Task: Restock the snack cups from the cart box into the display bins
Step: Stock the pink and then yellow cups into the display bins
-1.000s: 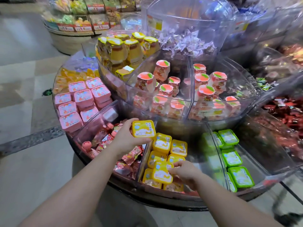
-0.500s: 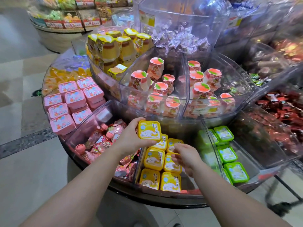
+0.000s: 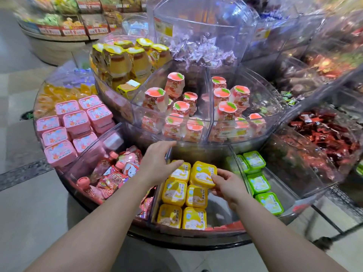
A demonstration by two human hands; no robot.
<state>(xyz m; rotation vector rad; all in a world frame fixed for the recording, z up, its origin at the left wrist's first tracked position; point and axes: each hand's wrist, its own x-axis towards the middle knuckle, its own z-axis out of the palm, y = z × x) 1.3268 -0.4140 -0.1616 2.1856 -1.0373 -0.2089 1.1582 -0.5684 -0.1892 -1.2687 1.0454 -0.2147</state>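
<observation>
Six yellow cups fill our bin point(image 3: 222, 213); our right hand point(image 3: 227, 185) grips the top yellow cup point(image 3: 203, 173), our left hand point(image 3: 157, 163) hovers, fingers relaxed.

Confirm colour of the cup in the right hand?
Yellow cup, pale printed lid; head view, the only one.

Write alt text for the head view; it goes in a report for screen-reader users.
The person's right hand grips a yellow snack cup over the yellow-cup bin of a round clear display, while the left hand reaches open beside it. Pink cups fill a bin to the left, green cups one to the right.
</observation>
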